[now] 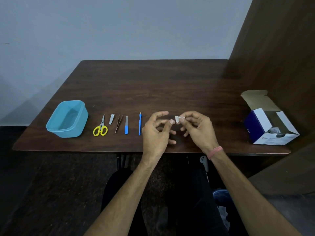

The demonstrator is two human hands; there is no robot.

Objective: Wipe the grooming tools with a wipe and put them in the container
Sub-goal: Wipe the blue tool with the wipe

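Note:
A small white wipe (178, 119) is pinched between the thumb and fingers of my right hand (196, 128) above the table. My left hand (157, 132) hovers just left of it, fingers loosely curled, its fingertip close to the wipe's edge; whether it touches the wipe is unclear. A row of tools lies to the left: yellow-handled scissors (100, 127), a nail clipper (111, 119), tweezers (118, 122), a blue-handled nail file (126, 127) and a blue cuticle pusher (140, 123). The blue plastic container (67, 118) stands open at the far left.
The dark wooden table (153, 86) stretches back to a grey wall. An open blue-and-white cardboard box (271, 123) sits at the right, beside a wooden panel (279, 48). A grey controller (204, 163) hangs below the table's front edge.

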